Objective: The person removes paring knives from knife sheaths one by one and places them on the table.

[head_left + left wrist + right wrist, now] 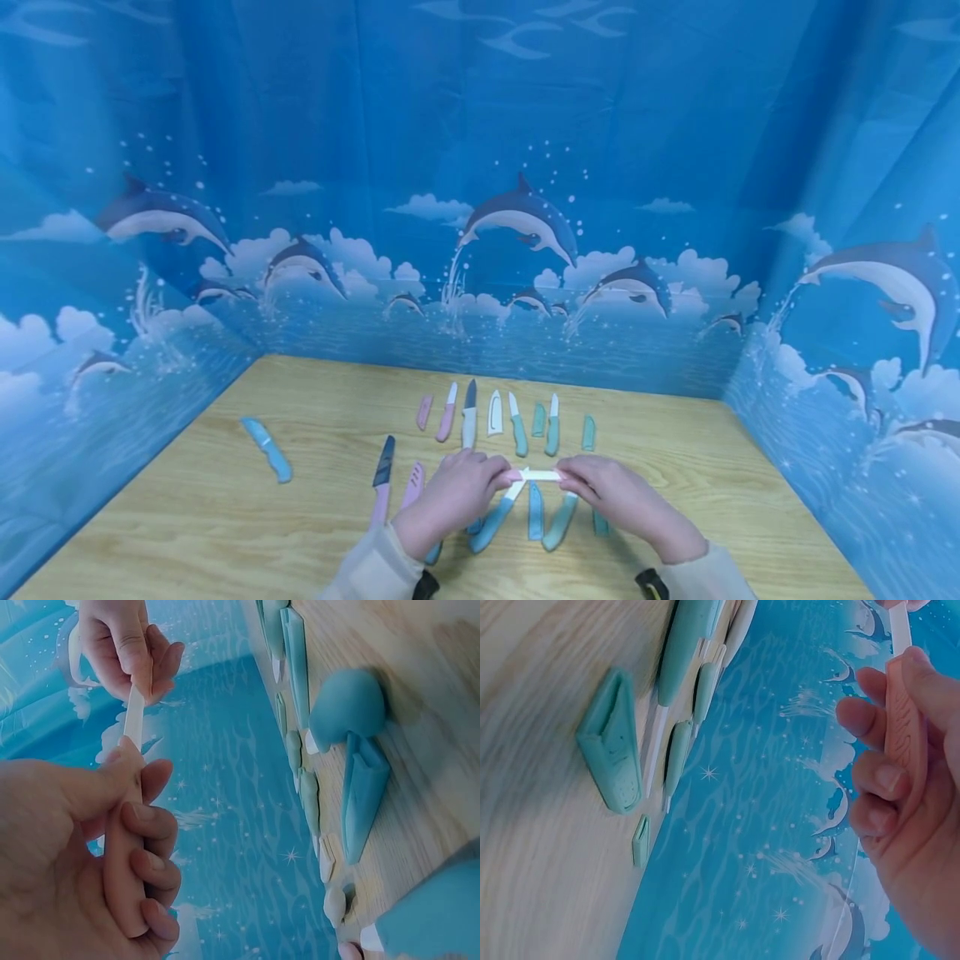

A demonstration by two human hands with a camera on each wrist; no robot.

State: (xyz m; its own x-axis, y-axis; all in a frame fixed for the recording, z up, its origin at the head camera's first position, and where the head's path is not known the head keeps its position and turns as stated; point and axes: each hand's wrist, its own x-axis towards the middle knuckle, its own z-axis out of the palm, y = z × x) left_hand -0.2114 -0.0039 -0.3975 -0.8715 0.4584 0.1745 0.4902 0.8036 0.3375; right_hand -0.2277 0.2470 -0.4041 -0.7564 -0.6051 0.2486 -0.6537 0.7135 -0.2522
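Observation:
Above the wooden table (pixel 225 517) my two hands hold one small knife between them. My left hand (pixel 459 492) grips its pink handle (pixel 124 847). The white blade (pixel 542 475) runs across to my right hand (pixel 611 493), whose fingers curl round a pink sheath (pixel 904 727). In the left wrist view the blade (pixel 133 712) shows bare between my left hand (pixel 82 855) and the right hand (pixel 127 645). In the right wrist view my right hand (pixel 900 787) has the blade's tip end (pixel 898 622) at the sheath's mouth.
Several small knives and sheaths lie in a row at the back, among them a dark-bladed knife (pixel 469 412) and a white sheath (pixel 495 412). A blue knife (pixel 266 448) lies apart at left. A blue sheath (pixel 535 511) and teal knife (pixel 558 521) lie under my hands. Blue dolphin cloth walls three sides.

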